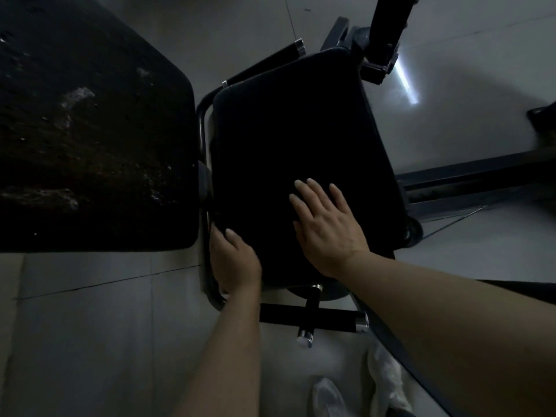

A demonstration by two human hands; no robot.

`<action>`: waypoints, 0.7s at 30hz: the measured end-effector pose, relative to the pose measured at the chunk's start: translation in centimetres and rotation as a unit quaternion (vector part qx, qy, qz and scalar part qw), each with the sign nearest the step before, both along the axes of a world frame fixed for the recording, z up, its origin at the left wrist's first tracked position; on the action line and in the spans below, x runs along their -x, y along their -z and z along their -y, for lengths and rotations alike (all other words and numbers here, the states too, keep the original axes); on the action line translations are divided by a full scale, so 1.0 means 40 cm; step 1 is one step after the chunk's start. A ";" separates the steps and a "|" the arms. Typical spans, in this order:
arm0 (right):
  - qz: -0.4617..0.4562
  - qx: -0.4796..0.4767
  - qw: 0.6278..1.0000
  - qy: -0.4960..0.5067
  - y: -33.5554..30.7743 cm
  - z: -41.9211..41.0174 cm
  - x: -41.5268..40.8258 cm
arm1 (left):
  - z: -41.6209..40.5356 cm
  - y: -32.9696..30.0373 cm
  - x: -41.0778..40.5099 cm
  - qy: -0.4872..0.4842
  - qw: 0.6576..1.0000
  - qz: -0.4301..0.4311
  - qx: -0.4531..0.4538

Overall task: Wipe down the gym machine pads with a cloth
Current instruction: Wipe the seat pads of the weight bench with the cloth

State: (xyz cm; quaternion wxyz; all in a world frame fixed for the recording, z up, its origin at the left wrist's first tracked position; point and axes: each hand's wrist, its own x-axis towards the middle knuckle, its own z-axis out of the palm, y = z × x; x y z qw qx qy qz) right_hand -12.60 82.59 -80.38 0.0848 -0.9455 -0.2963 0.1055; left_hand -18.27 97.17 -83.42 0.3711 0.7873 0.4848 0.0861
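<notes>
A black seat pad (288, 139) of a gym machine fills the middle of the view, seen from above in dim light. My right hand (325, 227) lies flat on the pad's near part with its fingers spread and straight. My left hand (234, 260) grips the pad's near left edge, with the thumb on top and the fingers wrapped under, next to the curved metal frame tube (203, 145). A second, larger black pad (90, 130) with pale scuffed patches sits to the left. No cloth is visible in either hand.
A black foam-covered handle bar (313, 319) with chrome ends sticks out below the seat. Another grip (264, 63) lies beyond the pad. A dark upright post (388, 22) and floor rail (469, 176) stand at the right. My white shoes (361, 386) stand on grey floor tiles.
</notes>
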 end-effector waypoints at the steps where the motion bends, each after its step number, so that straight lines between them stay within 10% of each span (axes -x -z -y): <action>1: 0.002 0.000 1.000 -0.001 0.003 0.000 0.001 | 0.034 -0.002 0.021 -0.007 1.000 0.006 -0.023; 12: 0.011 0.039 0.998 -0.041 -0.006 0.009 -0.050 | 0.057 -0.010 -0.005 0.141 0.974 -0.112 -0.140; 21: 0.007 0.033 0.993 -0.112 -0.004 0.040 -0.101 | 0.254 -0.041 0.009 -0.068 0.994 -0.082 -0.006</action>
